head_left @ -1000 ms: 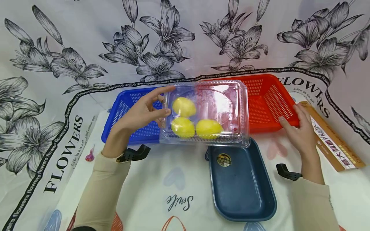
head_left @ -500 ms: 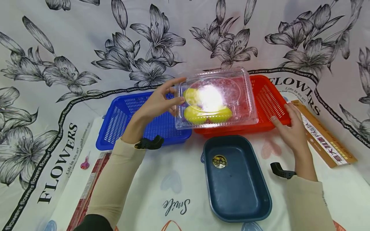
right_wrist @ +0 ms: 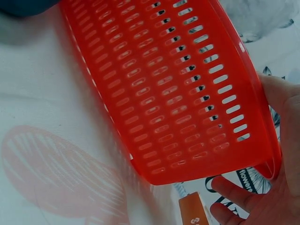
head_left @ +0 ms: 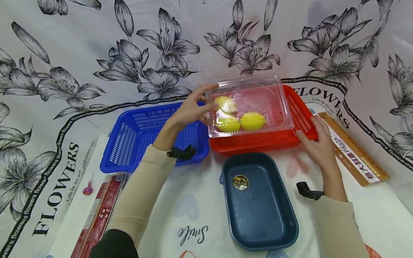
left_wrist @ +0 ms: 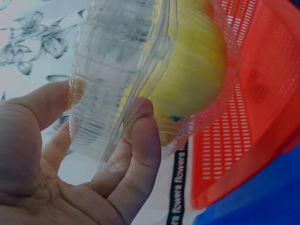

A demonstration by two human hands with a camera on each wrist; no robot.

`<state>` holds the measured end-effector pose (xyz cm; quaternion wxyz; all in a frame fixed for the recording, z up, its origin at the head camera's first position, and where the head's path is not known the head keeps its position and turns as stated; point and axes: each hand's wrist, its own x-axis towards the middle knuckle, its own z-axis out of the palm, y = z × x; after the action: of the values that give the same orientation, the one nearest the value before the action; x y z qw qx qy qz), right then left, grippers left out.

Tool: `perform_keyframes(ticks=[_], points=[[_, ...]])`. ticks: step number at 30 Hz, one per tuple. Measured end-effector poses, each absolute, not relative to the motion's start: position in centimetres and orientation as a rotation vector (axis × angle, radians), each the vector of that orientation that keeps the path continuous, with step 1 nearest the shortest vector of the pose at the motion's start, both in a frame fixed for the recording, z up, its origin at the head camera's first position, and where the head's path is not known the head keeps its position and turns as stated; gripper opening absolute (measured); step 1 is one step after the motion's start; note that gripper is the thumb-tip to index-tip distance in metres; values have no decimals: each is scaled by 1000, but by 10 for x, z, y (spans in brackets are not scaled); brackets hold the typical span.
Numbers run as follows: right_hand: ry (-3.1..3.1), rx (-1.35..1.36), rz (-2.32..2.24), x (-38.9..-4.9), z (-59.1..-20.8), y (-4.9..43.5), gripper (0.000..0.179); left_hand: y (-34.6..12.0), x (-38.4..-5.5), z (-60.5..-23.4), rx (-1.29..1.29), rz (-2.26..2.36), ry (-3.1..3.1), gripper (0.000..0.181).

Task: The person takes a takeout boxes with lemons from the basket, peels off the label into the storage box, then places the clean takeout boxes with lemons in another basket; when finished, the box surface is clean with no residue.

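My left hand (head_left: 190, 111) grips the left end of a clear plastic clamshell box (head_left: 274, 107), thumb on one side and fingers on the other. Through its walls show three yellow lemons (head_left: 253, 121), gathered toward the left. The box is tilted and overlaps the red basket (head_left: 251, 144) in the head view. In the left wrist view the fingers (left_wrist: 145, 145) bend over the box's seam, a lemon (left_wrist: 192, 65) close behind. My right hand (head_left: 321, 148) holds the red basket's right end at the rim, its fingers (right_wrist: 234, 194) spread beside the outer wall.
A blue basket (head_left: 129, 138) stands left of the red one. In front lies a dark blue tray (head_left: 261, 215) with a round sticker. A long pasta box (head_left: 355, 150) lies right, red packaging (head_left: 100, 215) front left, and a small pink item (head_left: 88, 189) beside it.
My left hand has carried the clear box with the lemons to the right and slightly up, from partly over the blue basket to over the red one. My right hand keeps its hold.
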<state>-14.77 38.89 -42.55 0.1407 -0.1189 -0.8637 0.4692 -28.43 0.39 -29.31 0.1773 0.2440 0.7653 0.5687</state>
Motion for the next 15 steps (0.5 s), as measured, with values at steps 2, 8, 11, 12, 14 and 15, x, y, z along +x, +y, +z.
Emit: perform_keyframes(ticks=[2,8,11,12,14,15], points=[[-2490,-332,1349,-148,-426,389,78,11,-289,-297,682,1599,2167,61],[-2480,-330,1344,-148,-426,389,76,34,-305,-309,670,1572,2152,62],[-2494,-350,1344,-148,-425,388,77,44,-312,-316,657,1549,2152,62],[-2493,-349,1351,-148,-425,387,78,47,-315,-319,649,1543,2152,62],[-2493,-344,1357,-147,-425,388,78,53,-320,-324,623,1546,2137,63],[-2492,-343,1361,-147,-425,387,78,56,-322,-327,605,1545,2128,63]])
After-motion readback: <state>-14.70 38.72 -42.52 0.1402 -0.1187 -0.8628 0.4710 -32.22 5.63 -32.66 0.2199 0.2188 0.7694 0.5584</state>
